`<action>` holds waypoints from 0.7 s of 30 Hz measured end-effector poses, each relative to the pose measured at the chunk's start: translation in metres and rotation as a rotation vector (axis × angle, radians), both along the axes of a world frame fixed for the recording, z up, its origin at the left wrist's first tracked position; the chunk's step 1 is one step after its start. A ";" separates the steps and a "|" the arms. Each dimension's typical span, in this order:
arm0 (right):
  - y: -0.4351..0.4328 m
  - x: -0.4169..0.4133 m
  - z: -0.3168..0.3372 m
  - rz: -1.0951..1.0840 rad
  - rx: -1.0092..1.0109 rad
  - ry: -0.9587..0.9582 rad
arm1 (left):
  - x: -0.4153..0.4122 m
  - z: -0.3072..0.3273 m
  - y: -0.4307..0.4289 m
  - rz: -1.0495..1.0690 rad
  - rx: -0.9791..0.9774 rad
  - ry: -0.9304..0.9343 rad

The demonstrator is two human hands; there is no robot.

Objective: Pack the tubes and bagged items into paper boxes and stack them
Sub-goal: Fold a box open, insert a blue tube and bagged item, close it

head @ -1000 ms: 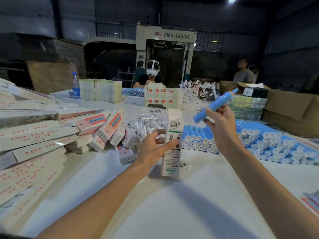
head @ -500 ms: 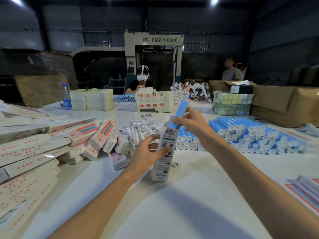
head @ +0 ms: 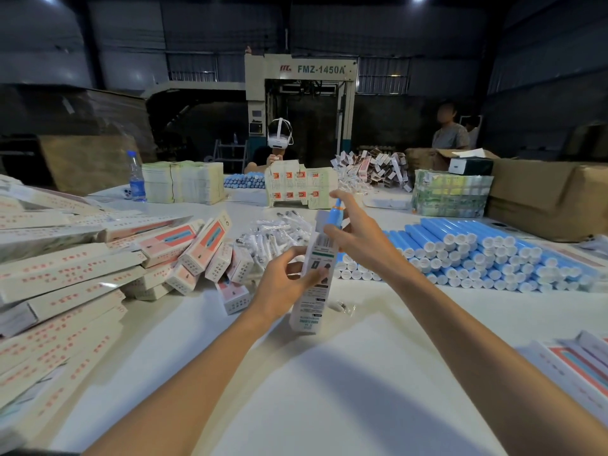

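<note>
The left hand (head: 283, 284) grips the tall white paper box (head: 312, 291); the right hand (head: 358, 235) pinches the blue plastic tube (head: 334, 216) sticking up from its open top.

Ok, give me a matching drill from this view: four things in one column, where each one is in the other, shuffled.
1 water bottle
2 stack of blue tubes
3 open paper box
4 single blue tube

A gripped by the left hand
B right side of the table
C pinched by the right hand, lower end entering the box top
D far left of the table

Pairs: 1-D, 2-B, 3-A, 4-C
</note>
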State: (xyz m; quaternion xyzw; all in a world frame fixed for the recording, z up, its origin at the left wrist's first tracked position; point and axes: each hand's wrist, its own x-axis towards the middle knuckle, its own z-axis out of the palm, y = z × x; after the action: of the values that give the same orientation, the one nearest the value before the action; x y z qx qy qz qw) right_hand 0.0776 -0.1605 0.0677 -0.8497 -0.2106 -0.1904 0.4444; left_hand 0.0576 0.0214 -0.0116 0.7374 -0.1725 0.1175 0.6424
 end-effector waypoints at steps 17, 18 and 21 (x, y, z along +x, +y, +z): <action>-0.004 0.011 -0.122 -0.252 -0.669 -0.050 | 0.027 -0.012 0.020 0.187 -0.172 0.117; -0.003 0.011 -0.122 -0.250 -0.703 -0.081 | 0.026 -0.011 0.019 0.180 -0.166 0.115; -0.003 0.013 -0.119 -0.302 -0.669 -0.131 | 0.023 -0.011 0.017 0.132 -0.143 0.093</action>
State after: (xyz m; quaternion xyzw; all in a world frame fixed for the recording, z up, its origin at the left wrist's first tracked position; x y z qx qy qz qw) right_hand 0.0910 -0.1633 -0.0513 -0.9554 -0.1615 -0.2284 0.0944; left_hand 0.0810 0.0385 -0.0226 0.7040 -0.0848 0.1374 0.6916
